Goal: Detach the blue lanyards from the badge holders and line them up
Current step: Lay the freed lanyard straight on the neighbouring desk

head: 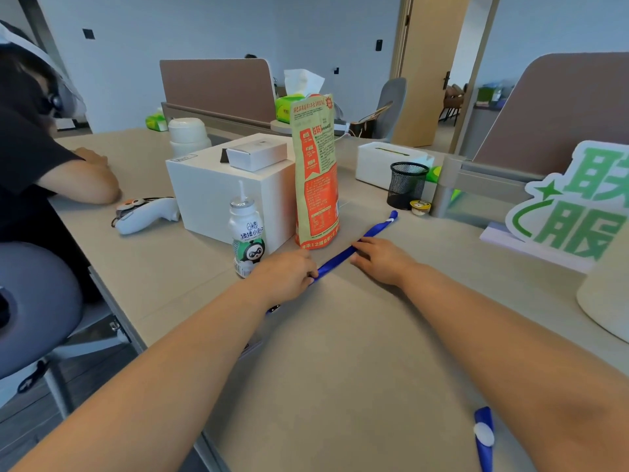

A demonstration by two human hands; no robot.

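A blue lanyard (371, 233) lies stretched diagonally on the beige table (340, 352), its white-clipped end at the far right near the mesh cup. My left hand (289, 274) pinches its near end with closed fingers. My right hand (381, 258) rests flat on the strap's middle, fingers pressing it down. A second blue lanyard (485, 444) with a white clasp lies near the bottom right, partly hidden by my right forearm. A small blue and dark piece (274, 309) shows under my left wrist. No badge holder is visible.
An orange snack bag (316, 172), a small drink bottle (246, 233) and a white box (231, 189) stand just beyond my hands. A black mesh cup (406, 185), a green sign (575, 206) and a white rounded container (609, 301) are at right. Another person sits at left.
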